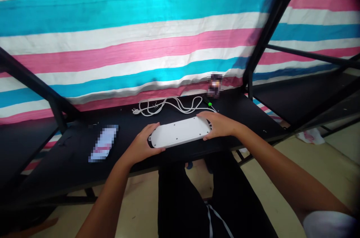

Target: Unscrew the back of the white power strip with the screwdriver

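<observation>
One blurred item [103,142] lies on the black counter [70,166], at nine o'clock from a white power strip [180,131]. The left hand [142,142] clasps the strip's left end, over the counter's near side. Toward twelve o'clock a white cord [185,111] lies looped. The right hand [218,123] clasps the other end; at one o'clock sits a black-and-green item [207,101].

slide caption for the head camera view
Left hand and right hand hold a white casing by its ends, white cable behind on a black table.
</observation>
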{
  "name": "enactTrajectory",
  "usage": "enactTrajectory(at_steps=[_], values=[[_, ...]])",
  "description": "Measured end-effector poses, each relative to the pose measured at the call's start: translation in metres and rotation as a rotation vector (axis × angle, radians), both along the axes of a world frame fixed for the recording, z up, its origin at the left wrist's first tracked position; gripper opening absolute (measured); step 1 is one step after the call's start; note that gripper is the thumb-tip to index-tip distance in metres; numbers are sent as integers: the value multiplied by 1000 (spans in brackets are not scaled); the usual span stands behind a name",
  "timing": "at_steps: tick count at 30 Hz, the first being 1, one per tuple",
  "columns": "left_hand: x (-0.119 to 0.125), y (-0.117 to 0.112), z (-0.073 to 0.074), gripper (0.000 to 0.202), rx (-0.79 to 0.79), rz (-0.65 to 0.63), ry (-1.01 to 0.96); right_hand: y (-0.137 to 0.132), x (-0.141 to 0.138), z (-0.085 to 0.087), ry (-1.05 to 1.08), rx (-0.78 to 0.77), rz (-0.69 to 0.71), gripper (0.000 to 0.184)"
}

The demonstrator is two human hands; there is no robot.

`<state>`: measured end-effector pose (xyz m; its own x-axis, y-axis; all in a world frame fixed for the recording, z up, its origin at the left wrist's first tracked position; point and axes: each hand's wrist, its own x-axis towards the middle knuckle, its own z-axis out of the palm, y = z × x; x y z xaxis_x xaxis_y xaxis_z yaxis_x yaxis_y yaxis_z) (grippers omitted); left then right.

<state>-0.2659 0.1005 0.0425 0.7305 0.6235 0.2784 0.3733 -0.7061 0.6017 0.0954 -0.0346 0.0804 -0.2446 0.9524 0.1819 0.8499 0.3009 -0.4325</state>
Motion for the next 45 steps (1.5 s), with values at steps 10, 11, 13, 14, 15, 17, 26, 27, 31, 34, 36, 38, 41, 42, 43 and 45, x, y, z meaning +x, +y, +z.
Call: enactTrajectory(at_steps=[10, 11, 13, 14, 15, 17, 26, 27, 31, 34, 36, 38, 41, 42, 43, 45], values=[[4, 14, 6, 91, -17, -36, 59, 8, 4, -22, 96, -30, -68, 101], [5, 15, 2, 92, -24, -34, 67, 9, 5, -27, 109, -42, -71, 101], [5, 15, -4, 92, -31, -29, 76, 9, 6, -35, 134, -65, -72, 101], [5, 14, -7, 91, -33, -29, 76, 9, 6, -38, 147, -74, -71, 100], [5, 14, -10, 91, -34, -31, 73, 9, 7, -41, 159, -80, -68, 100], [5, 13, -15, 90, -35, -33, 71, 9, 7, -44, 176, -89, -65, 100], [7, 9, -26, 88, -54, -40, -9, 14, 12, -50, 206, -79, -31, 100], [8, 9, -27, 87, -52, -40, -21, 15, 12, -50, 203, -75, -31, 100], [8, 9, -29, 84, -35, -30, -54, 15, 12, -51, 195, -63, -33, 98], [8, 10, -30, 83, -25, -25, -61, 14, 11, -53, 204, -56, -35, 97], [8, 11, -31, 83, -33, -21, -63, 15, 11, -54, 212, -56, -39, 97], [8, 12, -31, 83, -49, -20, -62, 15, 11, -55, 221, -64, -46, 96], [8, 13, -31, 83, -67, -33, -55, 15, 11, -55, 234, -78, -53, 96], [8, 13, -31, 83, -70, -37, -53, 15, 10, -55, 236, -82, -52, 96], [8, 13, -31, 84, -75, -39, -51, 14, 10, -55, 237, -84, -49, 96], [7, 12, -31, 85, -86, -38, -44, 14, 9, -55, 238, -83, -42, 97]])
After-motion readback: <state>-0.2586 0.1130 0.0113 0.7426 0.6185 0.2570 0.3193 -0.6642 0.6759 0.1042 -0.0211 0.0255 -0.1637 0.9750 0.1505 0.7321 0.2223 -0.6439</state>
